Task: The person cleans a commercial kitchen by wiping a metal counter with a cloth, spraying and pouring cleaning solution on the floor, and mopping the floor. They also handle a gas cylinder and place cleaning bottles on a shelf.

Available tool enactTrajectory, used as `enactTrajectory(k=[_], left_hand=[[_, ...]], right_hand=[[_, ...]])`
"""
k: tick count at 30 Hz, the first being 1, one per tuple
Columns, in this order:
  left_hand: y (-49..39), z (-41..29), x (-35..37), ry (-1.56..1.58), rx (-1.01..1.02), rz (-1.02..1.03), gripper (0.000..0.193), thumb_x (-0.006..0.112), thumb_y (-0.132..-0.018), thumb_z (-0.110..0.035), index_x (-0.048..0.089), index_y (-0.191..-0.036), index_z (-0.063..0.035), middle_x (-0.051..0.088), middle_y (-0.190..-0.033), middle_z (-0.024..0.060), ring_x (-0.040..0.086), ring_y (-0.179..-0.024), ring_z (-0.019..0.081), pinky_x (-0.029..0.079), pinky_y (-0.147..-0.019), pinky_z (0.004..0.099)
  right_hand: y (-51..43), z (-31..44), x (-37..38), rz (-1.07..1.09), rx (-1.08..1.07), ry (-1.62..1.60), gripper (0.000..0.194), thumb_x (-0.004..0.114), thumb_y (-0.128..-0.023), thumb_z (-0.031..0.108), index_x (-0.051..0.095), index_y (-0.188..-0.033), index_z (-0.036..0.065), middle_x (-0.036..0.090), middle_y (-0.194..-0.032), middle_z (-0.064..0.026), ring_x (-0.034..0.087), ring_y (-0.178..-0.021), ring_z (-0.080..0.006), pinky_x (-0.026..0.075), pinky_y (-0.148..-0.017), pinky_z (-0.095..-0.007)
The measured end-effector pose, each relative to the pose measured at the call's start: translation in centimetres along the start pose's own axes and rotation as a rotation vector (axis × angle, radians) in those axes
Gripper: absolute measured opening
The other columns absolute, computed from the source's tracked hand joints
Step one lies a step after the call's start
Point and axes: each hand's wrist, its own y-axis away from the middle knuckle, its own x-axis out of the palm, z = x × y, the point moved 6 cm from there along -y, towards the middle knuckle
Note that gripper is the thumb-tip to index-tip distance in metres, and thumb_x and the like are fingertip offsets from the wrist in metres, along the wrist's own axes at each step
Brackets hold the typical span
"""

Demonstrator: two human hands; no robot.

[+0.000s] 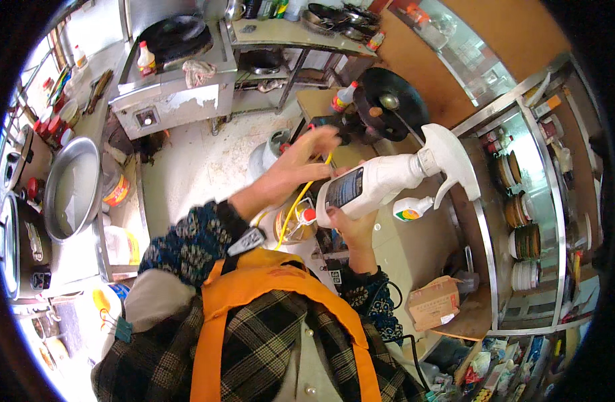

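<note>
A white trigger spray bottle with a dark label lies tilted in my right hand, its trigger head pointing to the right. My right thumb presses near the base, and part of the hand is hidden behind the bottle. Just left of the base, my left hand is raised and slightly blurred, its fingers apart and holding nothing. Whether its thumb touches the bottle is hard to tell. Below my hands stand a clear plastic jug with a red cap and a yellow hose.
Farther right is a smaller white spray bottle. A black wok with a ladle is ahead; a steel stove stands far left. On the left counter sits a metal basin. Shelves with stacked plates and a cardboard box are right.
</note>
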Motion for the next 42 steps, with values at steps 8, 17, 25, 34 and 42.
enactTrajectory(k=[8, 17, 25, 34, 42], left_hand=[[6.9, 9.4, 2.3, 0.846, -0.424, -0.021, 0.060, 0.049, -0.098, -0.054, 0.041, -0.145, -0.0167, 0.055, -0.136, 0.0052, 0.057, -0.118, 0.0223, 0.048, -0.098, 0.0397], [9.4, 10.3, -0.4, 1.120, -0.549, -0.087, 0.040, 0.053, -0.098, -0.048, 0.059, -0.124, -0.0176, 0.066, -0.111, 0.0041, 0.062, -0.094, 0.0215, 0.050, -0.065, 0.0385], [10.8, 10.6, -1.0, 0.990, -0.728, -0.106, 0.043, 0.047, -0.100, -0.050, 0.060, -0.115, -0.0113, 0.066, -0.087, 0.0093, 0.063, -0.066, 0.0226, 0.048, -0.049, 0.0328], [11.3, 12.4, -1.7, 0.969, -0.728, -0.123, 0.035, 0.048, -0.100, -0.045, 0.058, -0.112, -0.0131, 0.064, -0.080, 0.0075, 0.057, -0.054, 0.0219, 0.044, -0.039, 0.0319], [11.3, 12.7, -3.5, 0.862, -0.702, -0.197, 0.032, 0.050, -0.100, -0.039, 0.055, -0.118, -0.0123, 0.066, -0.083, 0.0077, 0.061, -0.057, 0.0210, 0.045, -0.035, 0.0316]], right_hand=[[0.0, -0.7, 3.8, 0.136, 0.004, 0.062, 0.090, 0.086, -0.064, 0.016, 0.037, -0.138, 0.002, 0.054, -0.126, -0.0094, 0.054, -0.112, -0.0198, 0.044, -0.098, -0.0346], [-3.2, 6.9, -0.9, 0.299, 0.028, 0.376, 0.103, 0.088, -0.066, 0.025, 0.031, -0.148, 0.000, 0.047, -0.138, -0.0126, 0.047, -0.128, -0.0263, 0.039, -0.108, -0.0413], [-8.8, 18.0, 4.1, 0.782, -0.747, 1.158, 0.057, 0.077, -0.065, 0.006, 0.062, -0.120, 0.007, 0.059, -0.128, -0.0117, 0.055, -0.116, -0.0339, 0.044, -0.098, -0.0424], [-7.0, 15.4, 6.7, 1.118, -0.555, 1.169, 0.047, 0.082, -0.059, 0.013, 0.067, -0.103, 0.004, 0.064, -0.102, -0.0102, 0.060, -0.094, -0.0318, 0.051, -0.078, -0.0402], [-6.5, 13.3, 5.3, 1.129, -0.383, 1.208, 0.042, 0.081, -0.061, 0.008, 0.066, -0.100, 0.005, 0.063, -0.096, -0.0088, 0.060, -0.088, -0.0300, 0.050, -0.075, -0.0377]])
